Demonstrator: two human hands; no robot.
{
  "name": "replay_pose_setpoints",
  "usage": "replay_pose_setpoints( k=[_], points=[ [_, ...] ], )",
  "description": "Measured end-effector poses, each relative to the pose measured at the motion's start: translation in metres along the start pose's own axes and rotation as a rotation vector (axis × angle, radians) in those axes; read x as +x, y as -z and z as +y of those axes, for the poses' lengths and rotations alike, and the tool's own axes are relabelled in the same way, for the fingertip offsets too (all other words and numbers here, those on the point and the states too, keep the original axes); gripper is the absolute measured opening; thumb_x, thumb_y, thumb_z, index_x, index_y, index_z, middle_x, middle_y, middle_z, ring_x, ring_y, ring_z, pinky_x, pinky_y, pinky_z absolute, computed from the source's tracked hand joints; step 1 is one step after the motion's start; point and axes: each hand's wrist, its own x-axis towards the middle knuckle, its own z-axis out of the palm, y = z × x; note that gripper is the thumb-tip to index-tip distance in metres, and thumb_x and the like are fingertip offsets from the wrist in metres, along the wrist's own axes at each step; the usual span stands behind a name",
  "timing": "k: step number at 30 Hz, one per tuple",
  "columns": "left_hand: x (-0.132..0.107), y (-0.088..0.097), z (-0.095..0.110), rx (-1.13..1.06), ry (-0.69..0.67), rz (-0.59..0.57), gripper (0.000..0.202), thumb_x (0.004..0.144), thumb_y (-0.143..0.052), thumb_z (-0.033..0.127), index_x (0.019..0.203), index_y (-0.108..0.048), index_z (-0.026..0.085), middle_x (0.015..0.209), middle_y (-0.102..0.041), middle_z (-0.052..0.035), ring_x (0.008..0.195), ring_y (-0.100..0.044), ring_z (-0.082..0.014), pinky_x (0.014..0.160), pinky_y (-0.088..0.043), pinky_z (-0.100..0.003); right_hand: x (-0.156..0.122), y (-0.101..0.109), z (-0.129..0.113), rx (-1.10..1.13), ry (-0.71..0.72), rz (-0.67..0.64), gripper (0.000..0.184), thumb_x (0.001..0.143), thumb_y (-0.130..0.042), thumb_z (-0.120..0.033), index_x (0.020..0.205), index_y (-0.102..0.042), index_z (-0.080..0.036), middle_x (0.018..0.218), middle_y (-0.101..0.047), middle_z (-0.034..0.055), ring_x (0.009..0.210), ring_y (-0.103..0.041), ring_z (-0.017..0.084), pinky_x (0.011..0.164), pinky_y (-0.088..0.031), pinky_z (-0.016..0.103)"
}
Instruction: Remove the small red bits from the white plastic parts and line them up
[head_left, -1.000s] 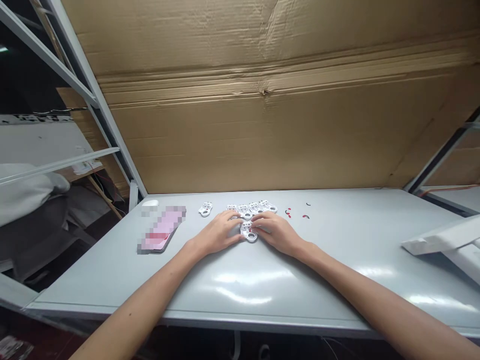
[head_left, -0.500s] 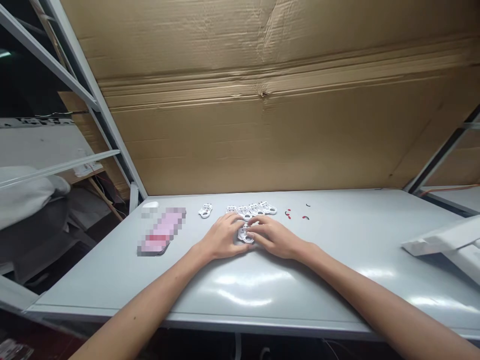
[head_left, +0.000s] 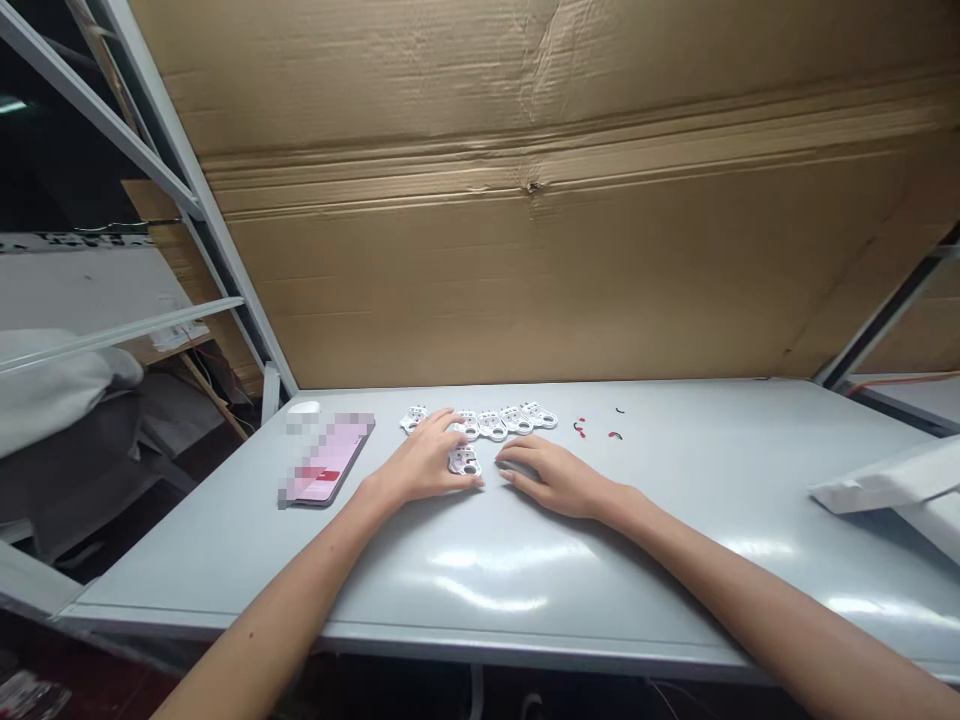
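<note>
My left hand (head_left: 421, 462) curves around a small white plastic piece (head_left: 465, 461) with a round hole, its thumb at the near edge and fingers at the far side. Bits of dark and red show on that piece. Just right of it, my right hand (head_left: 555, 478) rests low over the table, holding nothing, thumb and fingers slightly apart. Behind the hands, several similar white pieces (head_left: 493, 426) lie in an overlapping row. One more white piece (head_left: 412, 418) sits to their left, partly behind my left fingers.
Tiny red and black parts (head_left: 580, 428) lie right of the row, with more small parts (head_left: 615, 436) beside them. A pink-screened phone (head_left: 330, 470) and a white object (head_left: 304, 408) are at left. Cardboard (head_left: 540, 280) backs the table; a white object (head_left: 885, 480) stands at right.
My left hand has moved left with the white piece, away from the right hand. My right fingers have come off the piece and stay near the same spot.
</note>
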Motion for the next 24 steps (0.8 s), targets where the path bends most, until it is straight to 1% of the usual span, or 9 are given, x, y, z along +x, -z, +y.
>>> replay_pose_setpoints(
  k=[2,4,9,13,17,21,24],
  points=[
    [0.0,0.002,-0.004,0.006,0.016,0.004,0.039,0.075,-0.076,0.054,0.092,-0.068,0.02,0.134,-0.056,-0.0136,0.134,-0.043,-0.036,0.108,-0.041,-0.051,0.0,-0.001,0.0,-0.007,0.009,0.004,0.028,0.098,-0.046,-0.031,0.109,-0.069,-0.02,0.109,-0.068,0.013,0.099,-0.062,0.026,0.087,-0.05,0.043],
    [0.001,0.003,-0.011,0.026,0.049,0.025,0.04,0.076,-0.075,0.053,0.095,-0.065,0.019,0.135,-0.054,-0.0142,0.135,-0.041,-0.0352,0.109,-0.04,-0.05,-0.001,-0.001,-0.001,-0.005,0.016,0.007,0.027,0.098,-0.046,-0.031,0.108,-0.069,-0.02,0.109,-0.068,0.0128,0.099,-0.062,0.026,0.087,-0.05,0.043],
    [0.0,0.003,-0.037,0.079,0.17,0.072,0.044,0.079,-0.073,0.047,0.11,-0.061,0.02,0.139,-0.051,-0.0145,0.137,-0.04,-0.0351,0.111,-0.038,-0.05,-0.002,-0.001,-0.001,0.014,0.016,0.01,0.027,0.097,-0.048,-0.033,0.109,-0.069,-0.022,0.112,-0.068,0.0125,0.1,-0.062,0.027,0.087,-0.05,0.043],
    [-0.002,-0.001,-0.053,0.092,0.215,0.052,0.048,0.082,-0.07,0.045,0.12,-0.058,0.019,0.143,-0.048,-0.0154,0.138,-0.039,-0.0352,0.111,-0.037,-0.051,-0.002,-0.001,-0.002,0.018,0.011,0.017,0.027,0.097,-0.049,-0.033,0.109,-0.069,-0.022,0.114,-0.067,0.0129,0.1,-0.062,0.027,0.088,-0.05,0.043],
    [-0.001,-0.006,-0.057,0.088,0.217,0.019,0.045,0.087,-0.064,0.041,0.126,-0.057,0.019,0.144,-0.047,-0.0156,0.139,-0.038,-0.0339,0.112,-0.035,-0.052,-0.003,0.0,-0.002,0.007,0.015,0.001,0.026,0.097,-0.049,-0.033,0.108,-0.069,-0.022,0.114,-0.066,0.0126,0.101,-0.062,0.027,0.088,-0.05,0.043],
    [0.001,-0.014,-0.055,0.111,0.207,0.001,0.039,0.093,-0.056,0.037,0.127,-0.058,0.019,0.145,-0.048,-0.014,0.142,-0.034,-0.035,0.114,-0.033,-0.054,-0.002,0.0,-0.001,0.025,0.021,0.009,0.024,0.096,-0.051,-0.033,0.107,-0.07,-0.023,0.112,-0.067,0.0111,0.101,-0.062,0.027,0.088,-0.05,0.042],
    [0.002,-0.019,-0.052,0.119,0.204,0.007,0.041,0.094,-0.053,0.032,0.132,-0.055,0.017,0.144,-0.05,-0.0141,0.142,-0.034,-0.0349,0.114,-0.033,-0.054,-0.002,0.001,-0.002,0.015,0.026,0.004,0.024,0.096,-0.05,-0.032,0.106,-0.07,-0.022,0.111,-0.067,0.0116,0.1,-0.062,0.026,0.088,-0.049,0.041]
  ],
)
